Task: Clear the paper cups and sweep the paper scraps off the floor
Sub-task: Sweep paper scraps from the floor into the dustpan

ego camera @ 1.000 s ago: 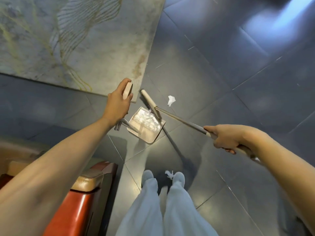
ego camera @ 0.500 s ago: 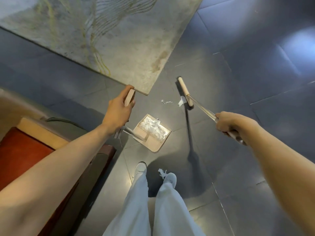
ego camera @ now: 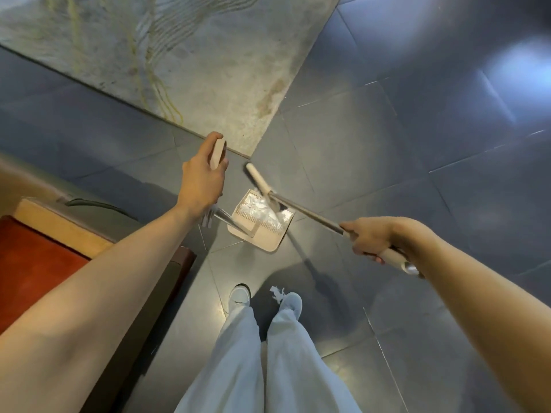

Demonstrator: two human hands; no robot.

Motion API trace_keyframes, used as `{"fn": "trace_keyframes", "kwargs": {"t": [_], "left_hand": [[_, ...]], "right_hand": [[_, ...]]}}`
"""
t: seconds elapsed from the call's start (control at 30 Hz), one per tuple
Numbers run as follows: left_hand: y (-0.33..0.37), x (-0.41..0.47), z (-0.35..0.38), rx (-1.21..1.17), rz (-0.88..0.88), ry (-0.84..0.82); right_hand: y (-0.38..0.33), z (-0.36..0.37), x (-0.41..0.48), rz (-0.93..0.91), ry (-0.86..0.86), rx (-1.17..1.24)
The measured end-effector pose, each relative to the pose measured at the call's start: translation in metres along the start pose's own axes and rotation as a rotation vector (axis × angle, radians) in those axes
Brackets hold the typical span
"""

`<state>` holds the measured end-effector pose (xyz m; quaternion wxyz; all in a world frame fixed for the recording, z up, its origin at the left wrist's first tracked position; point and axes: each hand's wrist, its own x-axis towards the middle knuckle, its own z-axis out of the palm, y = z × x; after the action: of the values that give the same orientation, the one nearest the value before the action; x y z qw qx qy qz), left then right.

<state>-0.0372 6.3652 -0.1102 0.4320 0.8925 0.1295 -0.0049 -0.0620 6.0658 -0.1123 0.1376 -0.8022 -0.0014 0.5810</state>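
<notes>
Dim indoor light. Pale glare sheens the dark floor [ego camera: 387, 138] at upper right and beside the shoes [ego camera: 238, 295]. A soft shadow lies under the broom [ego camera: 301, 205]. Wide-angle bending warps the edges; detail is slightly soft.

No legible text, label, brand, number or sign on any surface in view

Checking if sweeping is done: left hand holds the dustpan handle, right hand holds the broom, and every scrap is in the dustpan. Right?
Not quite. The head view shows one scrap on the floor between the shoes, outside the dustpan. The rest stands: left hand holds the dustpan handle, right hand holds the broom.
</notes>
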Motion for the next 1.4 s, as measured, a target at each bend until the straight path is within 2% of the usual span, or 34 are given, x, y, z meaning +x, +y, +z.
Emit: {"fn": "trace_keyframes", "kwargs": {"t": [0.1, 0.23, 0.67, 0.9, 1.13, 1.27, 1.4], "left_hand": [[-0.001, -0.002, 0.001, 0.005, -0.001, 0.002], [-0.008, -0.010, -0.004, -0.021, 0.024, -0.020], [-0.055, -0.102, -0.079, -0.083, 0.135, -0.265], [-0.075, -0.143, -0.108, -0.037, 0.197, -0.367], [-0.103, -0.201, -0.129, 0.004, 0.302, -0.330], [-0.118, -0.242, -0.145, 0.002, 0.298, -0.241], [-0.132, -0.290, -0.158, -0.005, 0.284, -0.215]], "right_hand": [[0.004, 0.018, -0.029, 0.011, -0.055, -0.036], [-0.010, 0.051, -0.054, 0.049, -0.027, -0.113], [-0.062, 0.171, -0.117, 0.160, 0.191, 0.331], [-0.065, 0.223, -0.150, 0.186, 0.263, 0.414], [-0.053, 0.270, -0.160, 0.211, 0.293, 0.459], [-0.044, 0.301, -0.166, 0.199, 0.316, 0.506], [-0.035, 0.345, -0.170, 0.212, 0.296, 0.442]]}}
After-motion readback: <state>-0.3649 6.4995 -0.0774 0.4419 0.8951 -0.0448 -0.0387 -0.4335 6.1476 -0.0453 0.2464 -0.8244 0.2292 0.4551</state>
